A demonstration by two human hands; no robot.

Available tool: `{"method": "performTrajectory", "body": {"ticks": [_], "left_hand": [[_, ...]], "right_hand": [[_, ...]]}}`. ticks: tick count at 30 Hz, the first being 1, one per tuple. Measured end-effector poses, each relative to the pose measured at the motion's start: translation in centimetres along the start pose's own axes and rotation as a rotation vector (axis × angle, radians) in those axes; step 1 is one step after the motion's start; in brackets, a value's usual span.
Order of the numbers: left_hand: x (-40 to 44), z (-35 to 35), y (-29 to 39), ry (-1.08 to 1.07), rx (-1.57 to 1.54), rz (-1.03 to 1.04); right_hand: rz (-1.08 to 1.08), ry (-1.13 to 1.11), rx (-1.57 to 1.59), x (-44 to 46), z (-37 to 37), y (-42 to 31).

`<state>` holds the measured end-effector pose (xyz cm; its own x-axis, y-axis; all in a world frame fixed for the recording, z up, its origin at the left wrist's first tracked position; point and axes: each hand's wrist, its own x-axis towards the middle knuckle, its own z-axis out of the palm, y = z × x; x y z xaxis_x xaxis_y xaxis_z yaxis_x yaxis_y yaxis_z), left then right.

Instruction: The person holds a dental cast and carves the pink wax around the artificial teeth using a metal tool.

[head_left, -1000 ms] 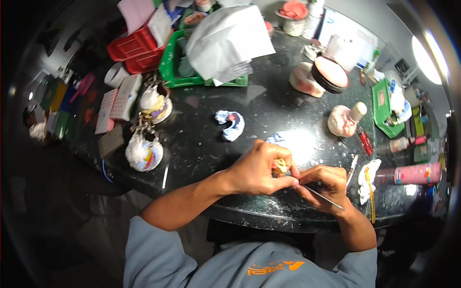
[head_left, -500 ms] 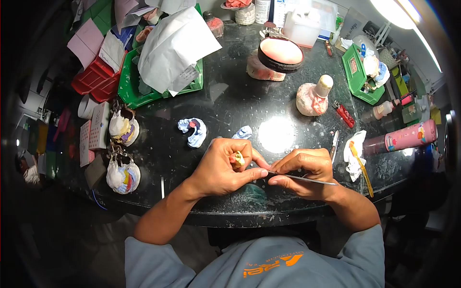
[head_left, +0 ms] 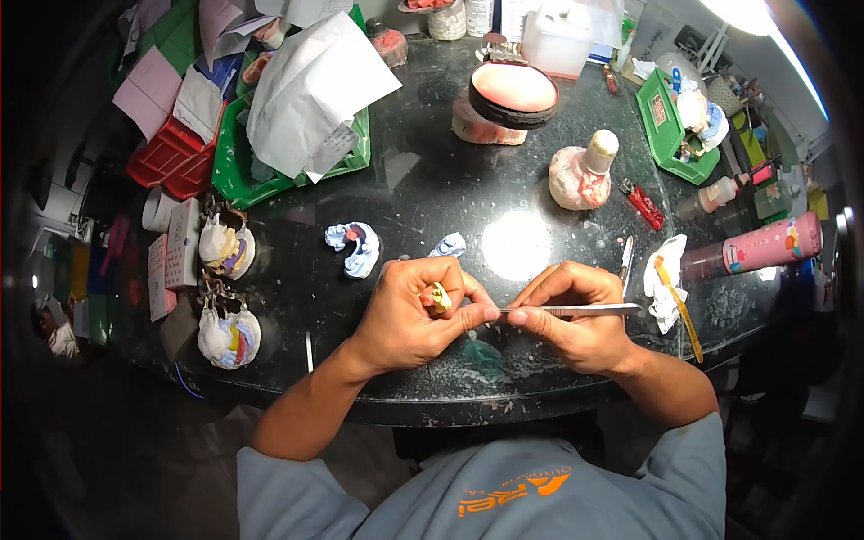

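Observation:
My left hand [head_left: 409, 310] is curled round a small yellow and reddish piece [head_left: 438, 300], and its thumb and fingertip are pinched near the tool's tip. Between the fingers of my right hand [head_left: 576, 319] is a thin metal tool [head_left: 594, 310], its handle pointing right. The two hands almost meet at the tip; anything tiny held there is too small to make out. Beyond my left hand lie a blue-white horseshoe-shaped cast [head_left: 362, 252] with a red spot and a smaller blue-white piece [head_left: 448, 245].
Two plaster models [head_left: 229, 335] stand at the left, near a green tray [head_left: 236, 171] with papers. A round pink-topped container [head_left: 513, 90], a plaster-coated bottle [head_left: 576, 180], a red tool [head_left: 644, 207], a white tissue [head_left: 664, 297] and a pink bottle [head_left: 774, 243] stand or lie beyond and right.
The view has shifted, so the bench items appear further left than at first. The metal tool has turned from slanting down rightward to nearly level. Both hands keep their holds.

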<state>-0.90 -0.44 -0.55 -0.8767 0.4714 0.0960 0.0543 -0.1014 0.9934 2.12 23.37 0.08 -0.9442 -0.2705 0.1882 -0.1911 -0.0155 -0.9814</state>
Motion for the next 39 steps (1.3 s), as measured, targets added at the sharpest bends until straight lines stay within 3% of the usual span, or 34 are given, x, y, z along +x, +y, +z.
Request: {"method": "performTrajectory", "body": {"ticks": [10,19,26,32,36,39], "left_hand": [[-0.1,-0.8,0.2,-0.032,0.111,-0.027],[-0.1,-1.0,0.3,0.021,0.103,-0.062],[0.0,-0.6,0.7,0.088,0.109,-0.073],[0.0,-0.5,0.6,0.094,0.119,-0.064],[-0.1,-0.4,0.7,0.1,0.124,-0.084],[0.0,-0.4,0.9,0.115,0.076,-0.118]], "right_hand": [[0.201,0.045,0.163,0.1,-0.3,0.0],[0.228,0.099,0.254,0.5,-0.4,-0.3],[0.106,0.183,0.226,0.9,-1.0,-0.1],[-0.216,0.028,-0.368,0.9,-0.9,-0.5],[-0.433,-0.008,-0.506,0.7,-0.1,0.5],[-0.423,-0.037,-0.531,0.6,0.0,0.2]]}}
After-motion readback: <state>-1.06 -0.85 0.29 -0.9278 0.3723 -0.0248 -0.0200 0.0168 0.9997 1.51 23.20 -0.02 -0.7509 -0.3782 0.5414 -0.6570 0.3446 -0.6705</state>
